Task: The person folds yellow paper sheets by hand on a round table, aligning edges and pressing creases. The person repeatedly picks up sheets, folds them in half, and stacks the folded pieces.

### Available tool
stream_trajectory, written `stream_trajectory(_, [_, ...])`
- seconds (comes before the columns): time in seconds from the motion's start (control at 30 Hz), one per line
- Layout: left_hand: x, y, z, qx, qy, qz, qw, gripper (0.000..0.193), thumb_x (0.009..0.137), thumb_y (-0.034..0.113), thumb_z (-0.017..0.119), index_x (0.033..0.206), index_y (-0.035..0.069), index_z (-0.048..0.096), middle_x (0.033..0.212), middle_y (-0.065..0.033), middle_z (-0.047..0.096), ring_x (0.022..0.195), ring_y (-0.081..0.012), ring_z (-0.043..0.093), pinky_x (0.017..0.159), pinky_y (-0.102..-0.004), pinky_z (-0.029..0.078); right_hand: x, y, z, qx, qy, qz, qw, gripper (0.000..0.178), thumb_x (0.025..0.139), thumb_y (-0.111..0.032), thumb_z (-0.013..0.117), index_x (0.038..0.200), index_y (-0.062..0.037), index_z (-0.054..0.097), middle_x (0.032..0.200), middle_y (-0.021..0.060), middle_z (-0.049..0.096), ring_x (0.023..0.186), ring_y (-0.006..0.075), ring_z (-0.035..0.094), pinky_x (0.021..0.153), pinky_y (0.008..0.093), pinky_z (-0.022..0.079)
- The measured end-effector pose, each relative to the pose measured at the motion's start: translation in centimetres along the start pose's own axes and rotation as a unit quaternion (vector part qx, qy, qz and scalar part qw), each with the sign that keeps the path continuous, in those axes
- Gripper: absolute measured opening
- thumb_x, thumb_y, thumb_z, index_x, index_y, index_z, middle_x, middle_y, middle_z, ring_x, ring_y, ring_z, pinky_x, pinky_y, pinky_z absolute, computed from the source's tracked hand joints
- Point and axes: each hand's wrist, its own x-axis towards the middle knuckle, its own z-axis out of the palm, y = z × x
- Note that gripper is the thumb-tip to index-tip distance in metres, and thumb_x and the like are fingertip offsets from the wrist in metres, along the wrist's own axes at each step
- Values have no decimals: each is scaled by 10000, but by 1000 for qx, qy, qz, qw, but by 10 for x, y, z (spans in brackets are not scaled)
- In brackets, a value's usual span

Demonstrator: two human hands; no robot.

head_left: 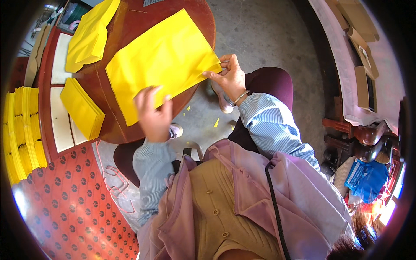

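Observation:
A large yellow paper sheet (160, 56) lies at a slant on the round red-brown table (190, 13), its near edge reaching past the tabletop. My right hand (232, 78) pinches its right corner between thumb and fingers, with the thumb on top. My left hand (154, 113), blurred by motion, is over the near edge of the sheet with fingers apart; whether it touches the paper is hard to make out. To the left lie a folded yellow stack (86, 39) and a smaller, neat yellow stack (82, 108).
Thick yellow bundles (26, 130) stand at the far left, beside a red patterned sheet (82, 203). Small yellow scraps (216, 122) lie on the concrete floor. Cardboard boxes (364, 82) sit on a cloth-covered surface at right, above a blue plastic package (368, 180).

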Motion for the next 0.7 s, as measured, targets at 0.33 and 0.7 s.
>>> stream_trajectory(0.33, [53, 25, 93, -71, -89, -61, 992, 292, 835, 133, 819, 1076, 62, 670, 1007, -140, 636, 1002, -342, 615, 892, -465, 503, 1, 5, -2, 156, -19, -30, 987, 481, 886, -76, 851, 1200, -53, 487, 1081, 142, 728, 885, 157, 732, 740, 286, 612])
stream_trajectory(0.7, [41, 3, 104, -178, 12, -150, 972, 165, 959, 147, 761, 1040, 34, 673, 902, -30, 630, 781, -139, 542, 725, -309, 474, -5, 17, 0, 288, -31, 59, 955, 396, 945, 23, 755, 1200, -40, 458, 1060, 169, 722, 896, 180, 731, 754, 284, 618])
